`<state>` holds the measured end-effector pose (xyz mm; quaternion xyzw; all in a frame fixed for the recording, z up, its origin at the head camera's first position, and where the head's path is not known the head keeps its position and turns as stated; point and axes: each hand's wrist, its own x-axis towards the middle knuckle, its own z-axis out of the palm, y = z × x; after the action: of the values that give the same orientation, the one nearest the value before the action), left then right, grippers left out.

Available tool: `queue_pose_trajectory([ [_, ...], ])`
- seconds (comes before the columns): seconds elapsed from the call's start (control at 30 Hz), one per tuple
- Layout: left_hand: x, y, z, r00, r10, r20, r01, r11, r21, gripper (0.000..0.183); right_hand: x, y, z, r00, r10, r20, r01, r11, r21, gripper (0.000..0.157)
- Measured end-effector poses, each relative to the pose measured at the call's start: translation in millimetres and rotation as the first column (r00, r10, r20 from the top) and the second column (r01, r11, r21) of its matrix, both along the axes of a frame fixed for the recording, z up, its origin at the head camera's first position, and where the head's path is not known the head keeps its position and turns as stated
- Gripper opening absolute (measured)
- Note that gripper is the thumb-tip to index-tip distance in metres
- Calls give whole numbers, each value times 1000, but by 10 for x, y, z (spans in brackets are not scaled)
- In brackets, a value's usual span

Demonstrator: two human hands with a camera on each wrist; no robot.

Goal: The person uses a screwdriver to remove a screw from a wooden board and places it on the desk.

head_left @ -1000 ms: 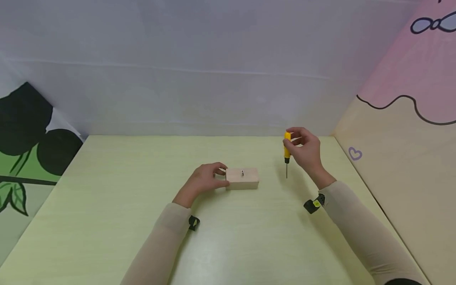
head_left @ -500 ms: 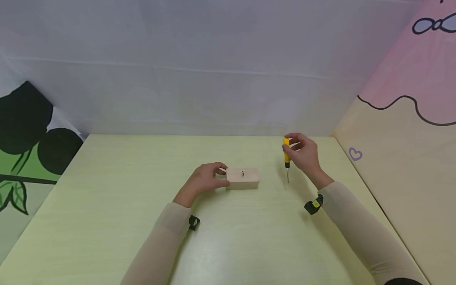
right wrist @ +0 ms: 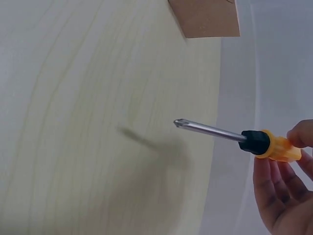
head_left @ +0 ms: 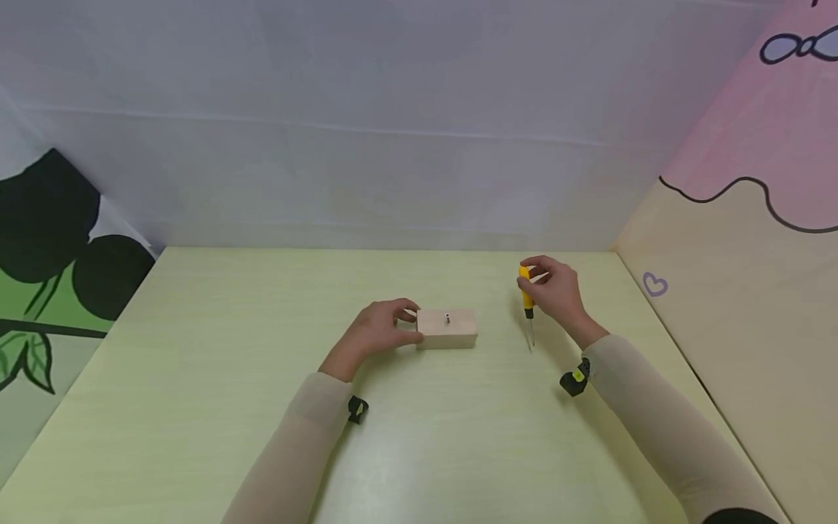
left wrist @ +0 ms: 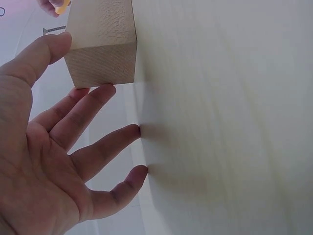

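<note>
A pale wooden block [head_left: 447,330] lies on the table, and a screw [left wrist: 54,30] stands up out of its top face. My left hand [head_left: 373,331] grips the block's left end between thumb and fingers; in the left wrist view two other fingertips touch the tabletop. To the right of the block, my right hand [head_left: 556,291] holds a yellow and black screwdriver [head_left: 527,295] by its handle, tip down. Its cross-shaped tip [right wrist: 180,123] is apart from the block and above the table, where the right wrist view shows its shadow.
The light wood-grain table [head_left: 196,378] spreads around both hands. A grey-white sheet wall [head_left: 366,145] rises behind it. A pink and cream panel [head_left: 740,291] borders the right edge, and a panel with dark painted shapes [head_left: 46,218] is at the left.
The right hand has come down and slightly nearer with the screwdriver, whose tip has sunk toward the table and tilted a little. The left hand and the block stay in place.
</note>
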<state>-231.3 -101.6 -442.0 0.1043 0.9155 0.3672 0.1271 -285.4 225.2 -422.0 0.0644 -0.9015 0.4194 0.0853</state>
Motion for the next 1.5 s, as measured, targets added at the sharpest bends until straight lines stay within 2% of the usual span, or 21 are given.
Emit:
queue_pose_trajectory([
  [0.53,-24,-4,-42,1000,-8,-9,9,1000,1,47,-94,40,-164,988,-4,154,-10,996,89,34],
  [0.77,-37,-14,-42,1000,-10,-5,10,1000,-3,48,-135,42,-223,979,7,204,-25,996,87,32],
  [1.33,-56,-26,-49,1000,-22,-9,22,1000,-10,49,-226,42,-345,959,-27,282,-14,990,143,31],
  [1.5,-43,-27,-33,1000,-20,-4,20,1000,-9,50,-241,42,-383,959,-37,280,-10,986,165,29],
])
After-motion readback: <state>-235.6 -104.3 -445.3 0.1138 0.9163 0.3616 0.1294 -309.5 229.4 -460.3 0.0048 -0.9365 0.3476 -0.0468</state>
